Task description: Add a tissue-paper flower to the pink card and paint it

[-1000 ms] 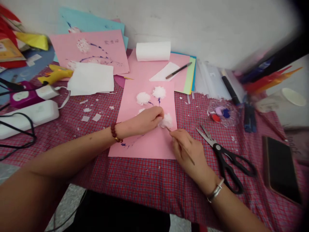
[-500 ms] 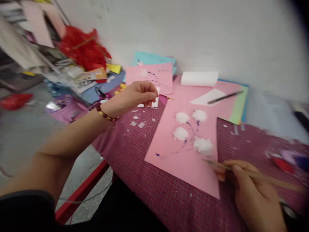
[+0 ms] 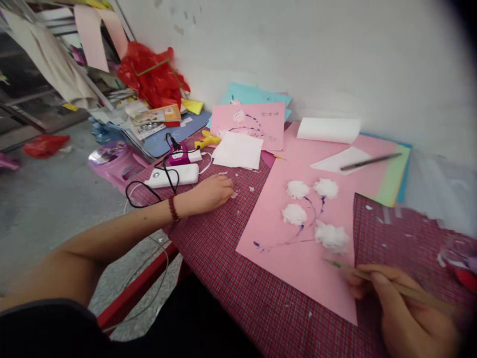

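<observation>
My right hand (image 3: 406, 303) grips a slim, wooden-handled paintbrush (image 3: 417, 294), its thin greenish tip over the lower right of a large pink sheet (image 3: 298, 278). Several fluffy white blossoms (image 3: 331, 237) with dark purple stems and branches lie on that sheet. To the left, my left hand (image 3: 214, 194) rests low on the checked cloth, its fingers together and bent down. White paper scraps (image 3: 234, 195) lie by its fingertips; whatever is under the fingers is hidden. A beaded bracelet circles the left wrist.
Behind the left hand are a stack of white paper squares (image 3: 238, 150), a white power bank (image 3: 175, 175) with cables and a yellow tool (image 3: 207, 139). A brown pen-like stick (image 3: 370, 161) lies at the back right. A pink stool (image 3: 114, 164) stands left of the table.
My left hand has come down from above the white squares onto the cloth among the scraps. The view has shifted left; my right hand still holds the paintbrush near the lower blossom.
</observation>
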Available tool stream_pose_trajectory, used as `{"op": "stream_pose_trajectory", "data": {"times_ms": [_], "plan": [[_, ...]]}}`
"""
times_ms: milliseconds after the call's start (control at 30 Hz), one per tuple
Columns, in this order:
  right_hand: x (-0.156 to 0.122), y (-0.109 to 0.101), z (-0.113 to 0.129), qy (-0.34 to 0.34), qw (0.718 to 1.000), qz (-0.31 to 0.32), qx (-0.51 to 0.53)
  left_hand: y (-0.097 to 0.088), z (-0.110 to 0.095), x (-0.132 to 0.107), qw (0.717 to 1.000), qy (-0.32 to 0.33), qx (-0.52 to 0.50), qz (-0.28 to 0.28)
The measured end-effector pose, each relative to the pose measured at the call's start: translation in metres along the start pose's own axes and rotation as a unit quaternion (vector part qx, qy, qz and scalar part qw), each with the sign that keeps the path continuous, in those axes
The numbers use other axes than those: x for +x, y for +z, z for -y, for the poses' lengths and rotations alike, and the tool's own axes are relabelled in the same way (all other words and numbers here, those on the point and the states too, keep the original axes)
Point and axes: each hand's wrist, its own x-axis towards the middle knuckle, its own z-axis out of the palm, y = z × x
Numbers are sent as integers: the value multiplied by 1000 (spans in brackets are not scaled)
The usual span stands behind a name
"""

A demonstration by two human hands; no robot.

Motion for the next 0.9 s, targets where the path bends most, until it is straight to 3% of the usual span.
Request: {"op": "stream_pose_trajectory", "data": {"times_ms": [100,233,400,467,633,767,900], "plan": [[1,1,8,39,999,7,9,0,5,6,999,-20,-23,-14],[2,4,27,2,1000,-6,30,-15,-2,14,984,-54,-154,-76],[6,11,41,-9,996,-4,85,-46,-39,45,950,-69,-299,-64],[7,12,41,0,995,-5,104,-51,-60,65,936,-52,-347,-32],[9,14,40,27,993,-3,119,-33,-108,113,878,-34,-475,42],[13,13,41,52,988,-28,142,-12,-123,132,827,-14,-556,80],[15,13,42,72,985,-38,151,-4,-123,133,844,19,-517,140]]}}
